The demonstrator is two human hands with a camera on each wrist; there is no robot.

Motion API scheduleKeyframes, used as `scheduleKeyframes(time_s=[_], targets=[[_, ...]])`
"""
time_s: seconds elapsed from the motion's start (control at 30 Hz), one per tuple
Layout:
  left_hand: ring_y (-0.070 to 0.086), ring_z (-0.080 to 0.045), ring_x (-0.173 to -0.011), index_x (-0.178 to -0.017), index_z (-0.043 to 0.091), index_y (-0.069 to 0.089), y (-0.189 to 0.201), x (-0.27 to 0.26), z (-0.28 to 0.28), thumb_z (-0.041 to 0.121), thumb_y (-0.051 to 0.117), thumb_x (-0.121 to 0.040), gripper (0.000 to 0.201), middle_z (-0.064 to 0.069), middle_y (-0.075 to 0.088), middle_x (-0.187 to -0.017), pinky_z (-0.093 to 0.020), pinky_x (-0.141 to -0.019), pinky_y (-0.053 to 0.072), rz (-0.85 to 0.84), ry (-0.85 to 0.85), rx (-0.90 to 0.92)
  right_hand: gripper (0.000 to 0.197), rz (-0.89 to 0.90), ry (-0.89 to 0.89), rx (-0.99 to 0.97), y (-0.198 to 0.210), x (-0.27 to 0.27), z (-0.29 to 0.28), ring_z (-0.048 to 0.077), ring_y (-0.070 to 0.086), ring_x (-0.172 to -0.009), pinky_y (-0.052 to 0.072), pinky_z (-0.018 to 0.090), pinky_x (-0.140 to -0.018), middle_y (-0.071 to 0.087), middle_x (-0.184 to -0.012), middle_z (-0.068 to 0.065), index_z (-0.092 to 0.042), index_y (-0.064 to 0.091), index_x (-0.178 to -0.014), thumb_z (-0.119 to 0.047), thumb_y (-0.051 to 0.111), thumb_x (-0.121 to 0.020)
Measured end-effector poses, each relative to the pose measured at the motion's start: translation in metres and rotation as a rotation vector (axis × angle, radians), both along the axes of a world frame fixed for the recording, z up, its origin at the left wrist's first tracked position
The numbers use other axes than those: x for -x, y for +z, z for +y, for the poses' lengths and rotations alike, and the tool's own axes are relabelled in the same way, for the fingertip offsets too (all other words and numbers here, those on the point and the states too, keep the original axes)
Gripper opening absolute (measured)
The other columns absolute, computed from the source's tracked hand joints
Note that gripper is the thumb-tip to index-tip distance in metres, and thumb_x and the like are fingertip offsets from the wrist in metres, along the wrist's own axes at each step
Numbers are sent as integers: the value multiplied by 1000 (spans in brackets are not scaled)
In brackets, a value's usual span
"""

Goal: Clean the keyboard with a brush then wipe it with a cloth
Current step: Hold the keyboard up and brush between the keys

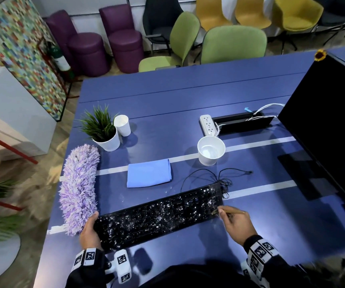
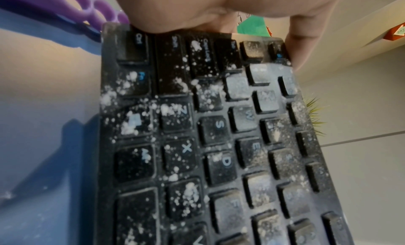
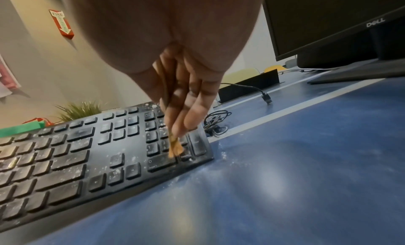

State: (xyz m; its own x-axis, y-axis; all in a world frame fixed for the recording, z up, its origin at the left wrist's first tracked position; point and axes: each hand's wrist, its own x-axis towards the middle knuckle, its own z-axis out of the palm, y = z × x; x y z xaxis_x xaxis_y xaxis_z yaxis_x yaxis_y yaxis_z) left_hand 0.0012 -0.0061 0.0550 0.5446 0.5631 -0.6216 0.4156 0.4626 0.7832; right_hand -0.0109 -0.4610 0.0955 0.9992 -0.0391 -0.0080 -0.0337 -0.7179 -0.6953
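Observation:
A black keyboard (image 1: 159,215) (image 2: 208,136) (image 3: 87,153) speckled with white dust lies slanted on the blue table (image 1: 188,96). My left hand (image 1: 89,229) (image 2: 219,8) grips its left end, thumb on top by the Ctrl key. In my right hand (image 1: 237,223) (image 3: 181,99) I pinch a thin wooden brush (image 1: 233,210) (image 3: 174,146), whose bristles touch the number pad at the keyboard's right end. A folded light blue cloth (image 1: 149,173) lies on the table behind the keyboard.
A purple fluffy duster (image 1: 78,188) lies at the table's left edge, beside my left hand. Behind are a potted plant (image 1: 103,129), a paper cup (image 1: 122,124), a white bowl (image 1: 211,149) and a power strip (image 1: 209,124). A black monitor (image 1: 329,121) stands on the right; the keyboard cable (image 1: 215,177) coils near it.

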Motion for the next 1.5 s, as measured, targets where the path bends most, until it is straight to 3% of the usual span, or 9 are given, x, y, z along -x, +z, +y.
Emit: scheduleKeyframes(time_s=[0.2,0.33,0.5,0.7,0.8,0.9,1.07,1.2,1.5], targets=[[70,-36,-100,-100,23,76,-6,2,6,61,86,-36,75,-15,74,-104,-61,-93,51,8,-12,4,17,4,-46,18,1,-1,6,7,67,-78,41,6,-78,74,-87,-8,-16,75,-86,-20,59,-91],[70,-33,-100,-99,23,77,-15,4,14,63,86,-36,75,-13,74,-105,-60,-94,51,10,-1,-4,15,90,19,-33,5,-1,10,2,67,-84,42,0,-80,69,-92,-18,-18,76,-92,-24,62,-90],[69,-32,-91,-87,13,76,18,3,-8,50,83,-46,56,-16,72,-100,-55,-93,52,22,28,-23,30,-8,-116,-5,1,-5,2,6,68,-75,52,22,-79,75,-87,-6,-16,76,-81,-31,51,-91],[68,-33,-93,-92,13,76,19,2,-11,48,82,-46,59,-18,71,-103,-57,-94,51,20,46,-18,34,-45,-127,-27,10,-5,4,1,65,-76,35,-6,-79,71,-88,-10,-15,76,-85,-35,50,-93],[69,-35,-98,-92,13,76,14,1,-7,49,86,-42,62,-17,72,-103,-59,-95,50,41,51,-4,16,-65,-180,-96,10,-11,-5,-5,64,-81,43,1,-80,70,-87,-16,-18,76,-87,-10,63,-89],[69,-37,-100,-94,12,76,5,1,-1,57,88,-29,80,-15,73,-103,-61,-92,51,73,36,9,19,56,-43,-29,2,-4,-7,-14,59,-78,43,2,-80,63,-78,-30,-22,76,-81,-12,62,-89],[69,-37,-99,-97,13,76,7,2,-2,56,88,-36,76,-15,74,-102,-62,-93,51,62,25,10,13,7,-158,-65,-9,-4,-9,10,68,-78,41,0,-76,74,-85,-4,-15,76,-84,-10,65,-87],[70,-35,-99,-96,17,77,7,3,-2,60,86,-33,77,-15,74,-102,-61,-92,51,44,18,0,17,11,-151,-87,-4,-5,-5,2,65,-78,37,-5,-75,73,-84,-6,-17,76,-81,-10,63,-89],[67,-38,-105,-89,23,78,15,3,-6,53,85,-37,61,-18,71,-108,-61,-95,50,14,37,-16,18,-64,-201,-132,3,-13,-6,7,68,-82,52,17,-78,72,-90,-9,-20,74,-91,-29,59,-91]])
